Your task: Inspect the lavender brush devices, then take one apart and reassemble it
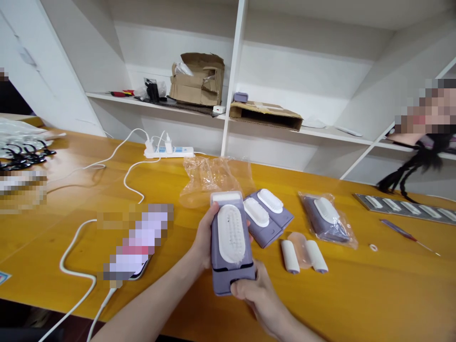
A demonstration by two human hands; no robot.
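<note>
My left hand (204,236) grips the purple case (232,242), long axis up-frame at lower centre, my right hand (257,287) clamping its bottom end.

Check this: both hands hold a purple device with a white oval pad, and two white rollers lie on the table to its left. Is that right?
Wrong side: the head view shows the two white rollers on the table to the right of the purple device, which the left hand and right hand hold.
</note>
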